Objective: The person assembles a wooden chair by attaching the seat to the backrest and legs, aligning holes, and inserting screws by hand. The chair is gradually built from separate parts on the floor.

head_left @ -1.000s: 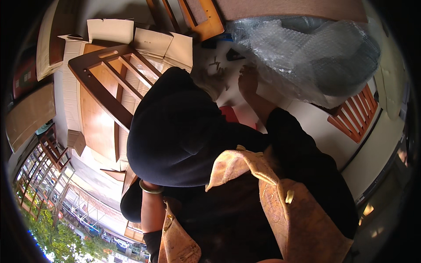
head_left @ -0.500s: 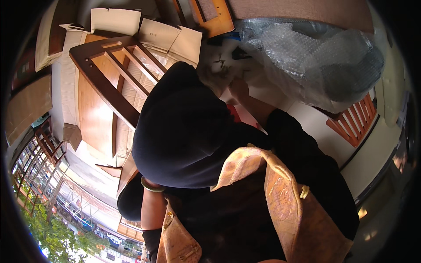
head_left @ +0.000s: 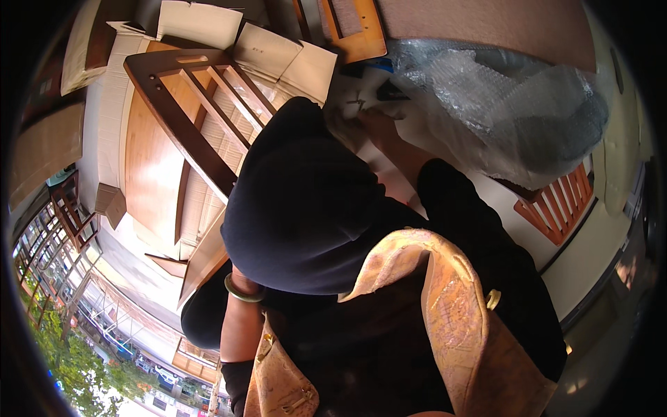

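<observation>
My right hand [head_left: 379, 128] reaches past my dark-clad knee to a few small dark metal pieces, perhaps screws [head_left: 356, 103], lying on a pale surface. Its fingers are in shadow, and I cannot tell whether they grip a piece. Of my left hand [head_left: 240, 279] only the wrist end shows, with a pale bangle [head_left: 243, 289] below it; the fingers are hidden behind my raised leg. Close by that leg, a brown wooden frame with slats [head_left: 182, 124] leans over an open cardboard box [head_left: 203, 21].
Bubble wrap [head_left: 500, 97] covers a bulky item at the back right. Below it stands a reddish slatted wooden piece [head_left: 559, 205]. An orange-brown wooden frame [head_left: 368, 42] lies at the far side. A flat wooden panel [head_left: 149, 160] rests in the box at left.
My right hand has moved a little farther away, toward the small metal pieces. The whole view has shifted slightly, so the surroundings appear lower and farther right. My left arm stays beside my leg.
</observation>
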`<state>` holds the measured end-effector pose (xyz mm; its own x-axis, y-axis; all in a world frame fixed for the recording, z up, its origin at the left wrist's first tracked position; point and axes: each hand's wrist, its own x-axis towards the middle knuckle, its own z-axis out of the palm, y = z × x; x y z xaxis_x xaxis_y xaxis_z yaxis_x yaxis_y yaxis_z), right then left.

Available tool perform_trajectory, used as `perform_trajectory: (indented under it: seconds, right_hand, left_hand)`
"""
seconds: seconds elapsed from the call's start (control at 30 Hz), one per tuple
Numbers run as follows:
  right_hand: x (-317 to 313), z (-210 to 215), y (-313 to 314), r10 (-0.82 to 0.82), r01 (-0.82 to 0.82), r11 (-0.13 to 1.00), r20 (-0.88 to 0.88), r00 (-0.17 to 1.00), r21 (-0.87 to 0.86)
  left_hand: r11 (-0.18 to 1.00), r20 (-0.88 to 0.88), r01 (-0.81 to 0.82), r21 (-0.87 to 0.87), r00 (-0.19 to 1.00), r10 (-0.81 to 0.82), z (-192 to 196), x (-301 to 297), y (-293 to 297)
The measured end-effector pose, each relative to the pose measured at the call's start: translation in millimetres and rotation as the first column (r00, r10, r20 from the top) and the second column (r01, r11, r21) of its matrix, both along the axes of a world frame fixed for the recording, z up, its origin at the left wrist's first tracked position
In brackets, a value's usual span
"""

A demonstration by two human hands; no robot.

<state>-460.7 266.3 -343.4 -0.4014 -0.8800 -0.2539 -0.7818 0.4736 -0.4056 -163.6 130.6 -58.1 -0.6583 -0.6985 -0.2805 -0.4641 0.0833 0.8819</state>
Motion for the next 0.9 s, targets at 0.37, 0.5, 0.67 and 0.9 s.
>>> perform_trajectory:
  seconds: [0.37,0.5,0.67,0.9]
  right_hand:
    - [-7.3,-0.9,1.6,-0.218,0.236,0.967,0.179,0.960,-0.091]
    - [-18.7,-6.5,5.2,-0.174,0.282,0.923,0.371,0.912,-0.261]
    - [-60.7,121.1,-25.6,-0.053,0.325,0.827,0.512,0.858,-0.459]
    - [-39.8,407.4,-45.1,0.278,0.432,0.645,0.720,0.636,-0.631]
  left_hand:
    - [0.931,0.188,0.309,-0.197,0.943,-0.273,22.1,6.6,-24.4]
    - [0.863,0.610,0.468,-0.189,0.745,-0.270,36.6,40.5,-39.3]
    - [0.794,0.688,0.545,-0.269,0.686,-0.237,29.7,70.8,-49.9]
    - [0.846,0.573,0.414,-0.335,0.803,-0.166,19.8,71.4,-56.4]
